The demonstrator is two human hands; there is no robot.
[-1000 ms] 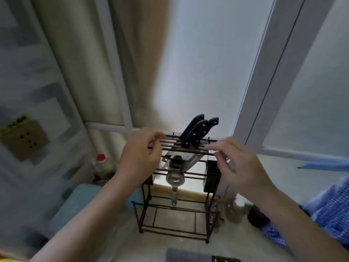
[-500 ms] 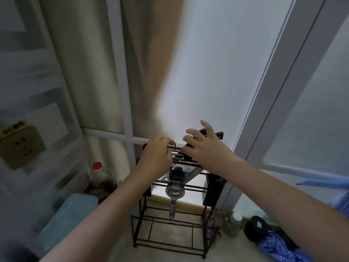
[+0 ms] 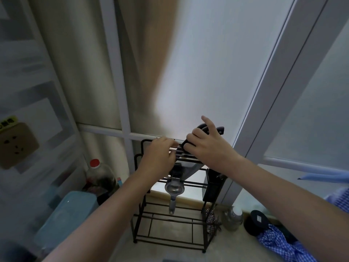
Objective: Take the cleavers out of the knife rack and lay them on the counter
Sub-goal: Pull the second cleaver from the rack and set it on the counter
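Note:
A black wire knife rack (image 3: 139, 210) stands on the counter against the window. Black cleaver handles (image 3: 220, 129) stick up from its top slots, and a steel blade (image 3: 188, 170) shows below the bars. My left hand (image 3: 157, 159) is closed on the top bars of the rack at its left side. My right hand (image 3: 206, 146) wraps around the lower part of the cleaver handles, index finger raised. How many cleavers are in the rack is hidden by my hands.
A metal strainer (image 3: 174, 188) hangs at the rack's front. A red-capped bottle (image 3: 98, 174) and a blue box (image 3: 64, 218) are to the left. A jar (image 3: 233, 217), a black lid (image 3: 257, 220) and checked cloth (image 3: 279, 244) lie to the right. A wall socket (image 3: 16, 144) is at far left.
My right hand moved left from the rack's right edge onto the cleaver handles and closed around them. My left hand stays on the top bars. The view tilted up slightly.

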